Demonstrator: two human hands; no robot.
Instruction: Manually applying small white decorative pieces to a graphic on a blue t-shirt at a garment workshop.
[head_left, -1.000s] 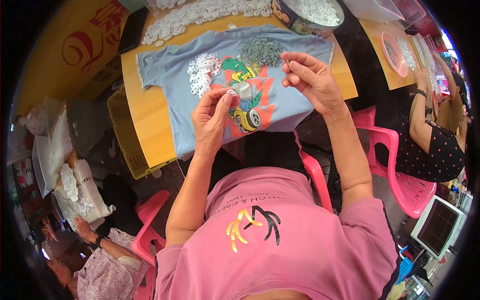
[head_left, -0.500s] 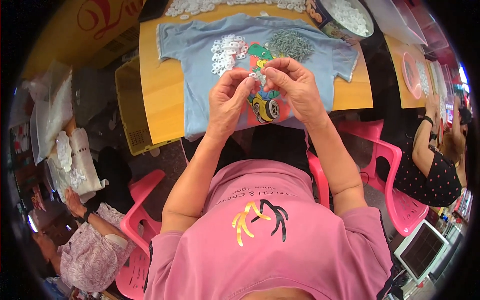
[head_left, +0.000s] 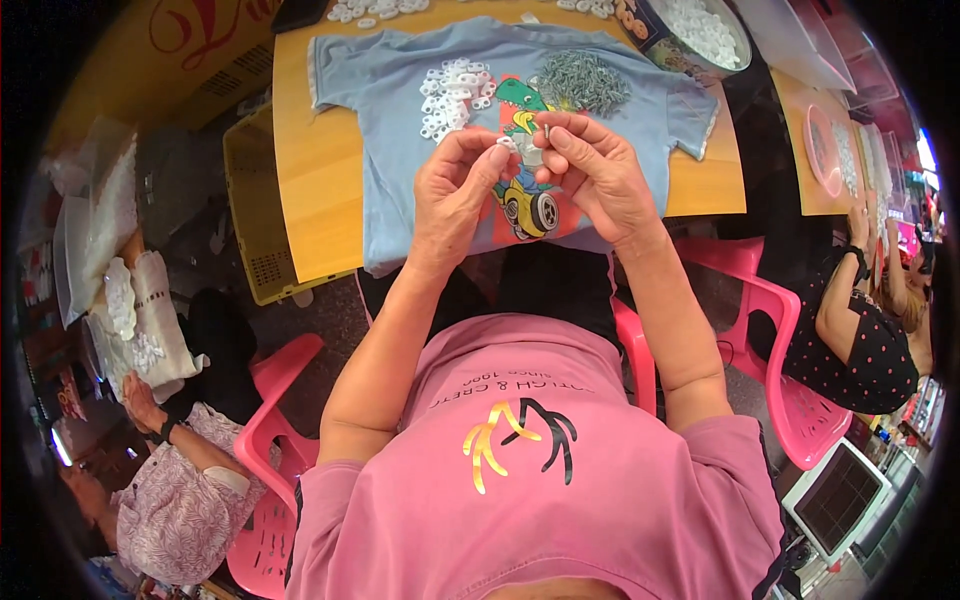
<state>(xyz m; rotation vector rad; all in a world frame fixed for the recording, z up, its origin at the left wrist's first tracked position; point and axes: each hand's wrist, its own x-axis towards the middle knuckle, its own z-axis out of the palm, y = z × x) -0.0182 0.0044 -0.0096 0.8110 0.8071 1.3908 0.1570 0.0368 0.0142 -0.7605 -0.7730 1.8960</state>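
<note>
My left hand [head_left: 447, 196] pinches a small white plastic piece [head_left: 507, 144] between thumb and fingertips. Close by on the right, my right hand [head_left: 608, 185] holds a tiny metal screw [head_left: 546, 131] between thumb and forefinger. A whitish, see-through bit [head_left: 530, 150] shows beside the right fingertips; its kind is unclear. Both hands are over a light blue T-shirt [head_left: 400, 190] with a cartoon dinosaur print, spread on the table. Beyond the left hand lies a heap of white two-holed plastic pieces [head_left: 455, 90]. Past the right hand is a pile of grey metal screws [head_left: 585, 82].
A round tin [head_left: 738, 68] of white pieces stands at the table's far right corner. More white pieces [head_left: 375, 10] lie along the far edge. A yellow crate [head_left: 265, 220] is left of the table. Co-workers sit on both sides, near pink chairs [head_left: 785, 330].
My hands have drawn slightly apart. The right fingers have lifted and turned, so the screw now shows between them. The left hand still pinches the white piece.
</note>
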